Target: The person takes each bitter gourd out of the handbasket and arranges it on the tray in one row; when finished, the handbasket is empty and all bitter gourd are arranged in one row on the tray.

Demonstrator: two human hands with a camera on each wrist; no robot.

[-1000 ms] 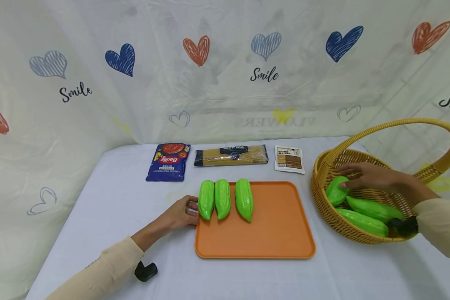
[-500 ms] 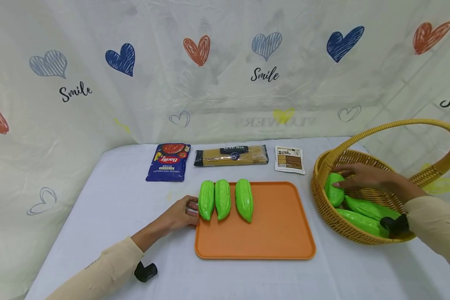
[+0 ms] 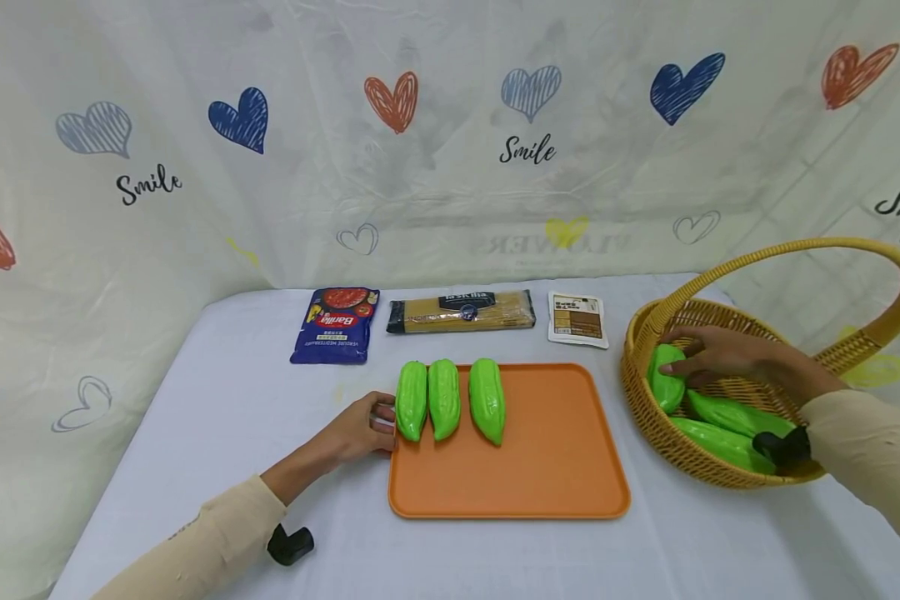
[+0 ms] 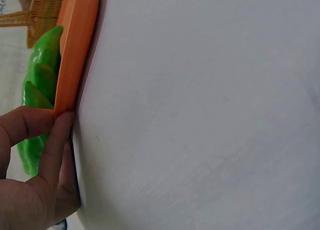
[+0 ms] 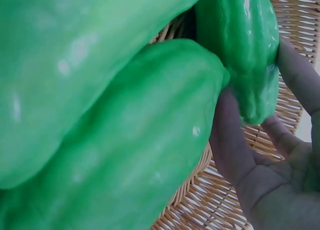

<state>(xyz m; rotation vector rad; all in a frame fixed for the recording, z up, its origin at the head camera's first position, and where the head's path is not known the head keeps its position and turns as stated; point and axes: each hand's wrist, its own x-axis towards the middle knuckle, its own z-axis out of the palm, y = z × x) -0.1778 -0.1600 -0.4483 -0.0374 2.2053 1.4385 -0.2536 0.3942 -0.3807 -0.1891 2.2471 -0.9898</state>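
Note:
My left hand (image 3: 356, 427) pinches the left rim of an orange tray (image 3: 547, 458) between thumb and finger, as the left wrist view shows. Three glossy green bitter melons (image 3: 444, 400) lie side by side in the tray's upper left, tips toward me. On the right, my right hand (image 3: 720, 354) reaches into a wicker basket (image 3: 633, 398) and grips a bitter melon (image 5: 245, 55) at its left wall, thumb and fingers on opposite sides. Two more bitter melons (image 3: 727, 442) lie in the basket nearer to me, partly overlapped by the wrist strap.
Along the table's back lie a blue sauce pouch (image 3: 336, 327), a spaghetti packet (image 3: 461, 312) and a small white-and-brown packet (image 3: 577, 319). The basket's tall handle (image 3: 795, 246) arches above the right forearm. White cloth (image 3: 217, 400) covers the table.
My right hand has shifted slightly left inside the basket, and the bitter melon at its fingers has turned more upright against the wall. The left hand and tray have not moved.

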